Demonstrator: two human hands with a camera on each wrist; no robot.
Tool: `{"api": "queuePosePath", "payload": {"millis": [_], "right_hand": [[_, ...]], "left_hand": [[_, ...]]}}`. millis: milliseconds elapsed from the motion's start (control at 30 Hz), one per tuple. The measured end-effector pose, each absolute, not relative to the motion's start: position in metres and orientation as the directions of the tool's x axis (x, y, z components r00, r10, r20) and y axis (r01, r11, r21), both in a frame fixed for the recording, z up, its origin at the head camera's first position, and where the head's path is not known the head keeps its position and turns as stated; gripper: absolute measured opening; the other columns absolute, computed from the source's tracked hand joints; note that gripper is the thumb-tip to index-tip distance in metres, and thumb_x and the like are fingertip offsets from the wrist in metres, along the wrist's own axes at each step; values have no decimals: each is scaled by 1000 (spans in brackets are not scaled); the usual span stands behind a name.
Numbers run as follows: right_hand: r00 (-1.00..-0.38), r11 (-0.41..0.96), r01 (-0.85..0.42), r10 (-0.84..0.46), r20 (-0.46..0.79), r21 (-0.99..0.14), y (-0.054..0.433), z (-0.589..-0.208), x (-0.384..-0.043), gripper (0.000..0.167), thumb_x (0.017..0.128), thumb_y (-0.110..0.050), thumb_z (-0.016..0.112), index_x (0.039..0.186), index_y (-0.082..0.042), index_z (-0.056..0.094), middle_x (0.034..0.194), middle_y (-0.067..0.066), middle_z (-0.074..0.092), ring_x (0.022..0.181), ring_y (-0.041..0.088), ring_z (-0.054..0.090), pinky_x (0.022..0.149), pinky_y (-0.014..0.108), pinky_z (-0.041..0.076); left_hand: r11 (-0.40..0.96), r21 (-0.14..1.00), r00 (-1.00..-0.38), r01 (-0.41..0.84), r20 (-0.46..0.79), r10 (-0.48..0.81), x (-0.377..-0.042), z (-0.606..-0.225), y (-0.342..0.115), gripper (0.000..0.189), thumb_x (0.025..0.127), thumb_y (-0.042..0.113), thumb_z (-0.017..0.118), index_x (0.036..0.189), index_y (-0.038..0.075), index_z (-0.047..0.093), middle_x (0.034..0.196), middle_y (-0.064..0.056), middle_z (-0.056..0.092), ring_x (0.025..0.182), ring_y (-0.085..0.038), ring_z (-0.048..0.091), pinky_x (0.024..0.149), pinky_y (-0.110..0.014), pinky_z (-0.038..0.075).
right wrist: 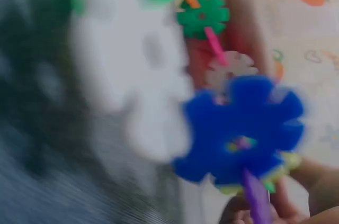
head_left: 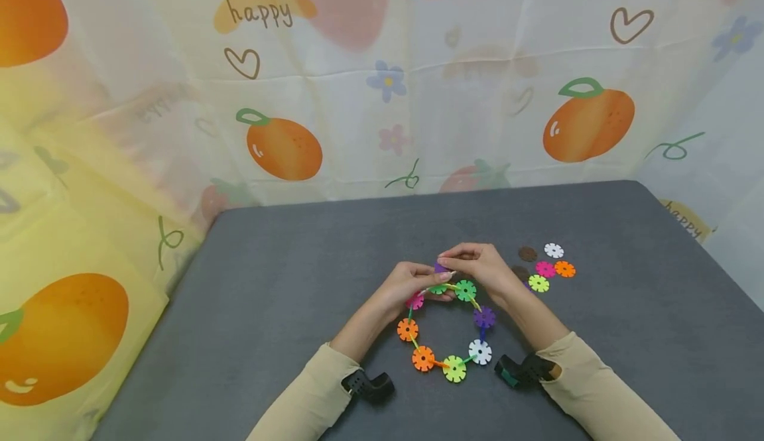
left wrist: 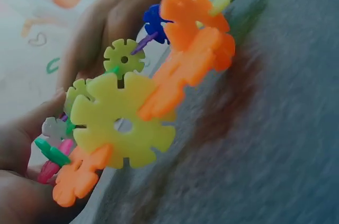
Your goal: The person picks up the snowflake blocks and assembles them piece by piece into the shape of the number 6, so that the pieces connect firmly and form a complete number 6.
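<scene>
A ring of notched plastic flower discs, slotted together in many colours, hangs between both hands. My left hand grips its far side near a green disc. Fingers of my right hand pinch a small purple disc at the top of the ring; the fingertips of both hands partly cover it. Large in the left wrist view is a yellow-green disc with orange discs joined beside it. The right wrist view has a blue-purple disc in front and a blurred white disc.
Loose discs lie right of my right hand: white, pink, orange, yellow-green and brown, some partly hidden by the forearm. A grey cloth covers the table. A printed curtain hangs behind it.
</scene>
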State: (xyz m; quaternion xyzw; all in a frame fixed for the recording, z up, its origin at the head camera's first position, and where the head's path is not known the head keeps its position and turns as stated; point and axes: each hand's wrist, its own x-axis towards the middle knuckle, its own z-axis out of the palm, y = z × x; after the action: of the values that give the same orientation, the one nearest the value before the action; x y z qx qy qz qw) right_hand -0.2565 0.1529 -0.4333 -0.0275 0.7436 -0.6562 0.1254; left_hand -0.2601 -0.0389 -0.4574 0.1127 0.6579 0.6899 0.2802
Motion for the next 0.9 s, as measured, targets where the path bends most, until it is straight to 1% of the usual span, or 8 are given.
{"api": "queuePosePath", "payload": {"millis": [100, 167, 233, 333, 433, 600, 733, 900], "right_hand": [[-986, 103, 107, -118, -119, -989, 159, -424, -258, 35, 90, -27, 71, 113, -1, 68, 86, -14, 72, 81, 10, 65, 74, 25, 55], [-988, 38, 126, -84, -129, -991, 163, -419, -259, 33, 90, -25, 71, 112, -1, 68, 85, -15, 72, 75, 9, 64, 73, 24, 56], [-984, -23, 150, -102, -147, -988, 167, -416, -259, 24, 91, -22, 70, 107, -5, 70, 85, -14, 72, 72, 7, 63, 73, 23, 57], [-973, -60, 194, -143, -184, -979, 168, -414, -257, 7, 91, -19, 69, 93, -12, 72, 82, -11, 72, 69, 6, 63, 72, 23, 57], [-962, -36, 225, -169, -216, -974, 166, -413, -256, 8, 91, -19, 70, 83, -18, 70, 77, -10, 70, 66, 6, 61, 70, 24, 56], [-949, -2, 258, -187, -253, -966, 164, -415, -256, 12, 90, -20, 71, 78, -18, 71, 73, -8, 67, 63, 6, 57, 69, 25, 54], [-949, 17, 256, -186, -255, -967, 163, -415, -254, 11, 90, -20, 71, 79, -16, 70, 72, -7, 66, 62, 6, 57, 67, 26, 53], [-959, 51, 221, -169, -227, -974, 163, -416, -253, 12, 90, -21, 71, 87, -10, 67, 68, -6, 65, 59, 6, 57, 61, 24, 49]], "left_hand": [[-43, 962, -825, -270, -208, 526, -263, -455, -43, 36, 94, 20, 65, 116, -9, 66, 108, -18, 72, 85, -19, 75, 89, -39, 59], [-88, 951, -822, -297, -207, 530, -265, -454, -45, 37, 96, 16, 62, 120, -12, 63, 111, -18, 71, 86, -18, 74, 90, -40, 58], [-120, 937, -819, -328, -218, 531, -268, -454, -47, 38, 97, 15, 59, 123, -13, 60, 108, -15, 72, 86, -17, 74, 92, -39, 57], [-143, 924, -823, -354, -235, 518, -270, -454, -48, 39, 98, 15, 58, 125, -13, 58, 101, -8, 72, 85, -16, 73, 94, -39, 57], [-148, 917, -824, -371, -252, 507, -270, -454, -48, 39, 98, 16, 57, 125, -13, 58, 97, -6, 72, 84, -16, 73, 94, -38, 57], [-141, 915, -813, -378, -255, 523, -269, -454, -49, 40, 99, 16, 56, 125, -13, 58, 95, -7, 72, 83, -15, 73, 94, -38, 57], [-121, 921, -803, -370, -252, 541, -268, -453, -50, 39, 99, 15, 56, 125, -14, 58, 95, -7, 73, 84, -16, 73, 93, -39, 57], [-92, 934, -797, -345, -239, 555, -268, -450, -52, 38, 99, 15, 57, 124, -14, 58, 98, -8, 72, 85, -17, 73, 93, -40, 57]]}}
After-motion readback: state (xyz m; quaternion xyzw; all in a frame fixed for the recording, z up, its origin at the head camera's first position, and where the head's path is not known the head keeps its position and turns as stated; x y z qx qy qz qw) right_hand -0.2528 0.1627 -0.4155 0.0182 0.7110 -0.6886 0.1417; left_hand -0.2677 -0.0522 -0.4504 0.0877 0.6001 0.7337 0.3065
